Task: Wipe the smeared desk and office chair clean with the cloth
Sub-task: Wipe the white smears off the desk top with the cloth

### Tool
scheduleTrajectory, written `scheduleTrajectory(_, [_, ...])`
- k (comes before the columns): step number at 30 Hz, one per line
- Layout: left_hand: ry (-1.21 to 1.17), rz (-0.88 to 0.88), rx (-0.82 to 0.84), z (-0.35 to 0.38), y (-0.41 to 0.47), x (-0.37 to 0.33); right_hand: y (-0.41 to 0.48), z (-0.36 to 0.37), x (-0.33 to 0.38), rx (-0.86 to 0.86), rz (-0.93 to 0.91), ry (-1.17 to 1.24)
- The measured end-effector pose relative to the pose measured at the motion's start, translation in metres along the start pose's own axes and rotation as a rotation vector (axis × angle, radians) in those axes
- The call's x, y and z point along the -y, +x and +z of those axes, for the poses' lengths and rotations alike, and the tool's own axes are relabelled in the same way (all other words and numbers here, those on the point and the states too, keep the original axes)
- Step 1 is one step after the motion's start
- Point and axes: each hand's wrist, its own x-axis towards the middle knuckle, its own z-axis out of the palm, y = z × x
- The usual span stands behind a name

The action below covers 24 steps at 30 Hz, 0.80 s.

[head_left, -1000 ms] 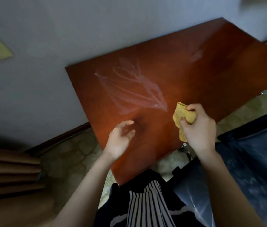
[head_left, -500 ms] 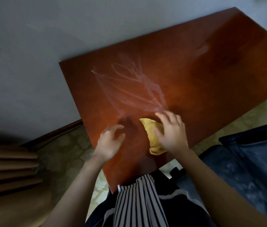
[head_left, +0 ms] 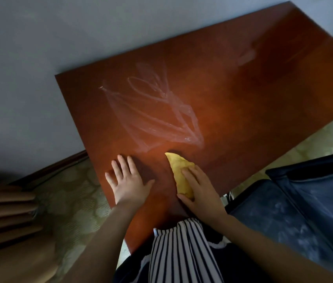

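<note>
The yellow cloth [head_left: 178, 170] lies bunched on the desk [head_left: 253, 103] under the right hand [head_left: 201, 190]. The fingers are laid straight over its near half, pressing it down rather than clenching it, and the thumb runs beside its near end. The free tip of the cloth pokes out from the fingertips toward 11 o'clock. The left hand [head_left: 127, 180] rests palm down on bare wood at 9 o'clock of the cloth, fingers spread and holding nothing. There is one cloth, one desk and one office chair [head_left: 304, 205], with two hands at work. One large tangle of white smears [head_left: 157, 113] begins just beyond the cloth's tip at 12 o'clock, and a fainter pale patch [head_left: 247, 55] sits well apart at 1 o'clock. The chair's dark fabric carries pale dusty marks; it stands at 3 o'clock of the right hand, off the desk's near edge. The desk's left edge runs close by the left hand's little finger, and its far edge meets the wall [head_left: 39, 58]. Open wood stretches from the cloth toward 1 and 2 o'clock.
</note>
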Motion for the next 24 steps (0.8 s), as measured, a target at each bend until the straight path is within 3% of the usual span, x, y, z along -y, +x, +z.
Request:
scheduleTrajectory(9, [0.179,0.11,0.006,-0.02,0.008,0.015,0.079,-0.008,0.027,0.153,-0.217,-0.104])
scheduleTrajectory(14, [-0.053,0.127,-0.005,-0.029,0.004,0.031,0.129,0.004,0.073,0.252,-0.262,-0.204])
scheduleTrajectory(19, [-0.323,0.078,-0.14,-0.028,0.001,0.041,0.123,0.019,0.092,0.218,-0.344,-0.236])
scheduleTrajectory(24, [-0.3,0.054,-0.229,-0.024,0.006,0.038,0.084,0.008,0.053,0.226,-0.493,-0.218])
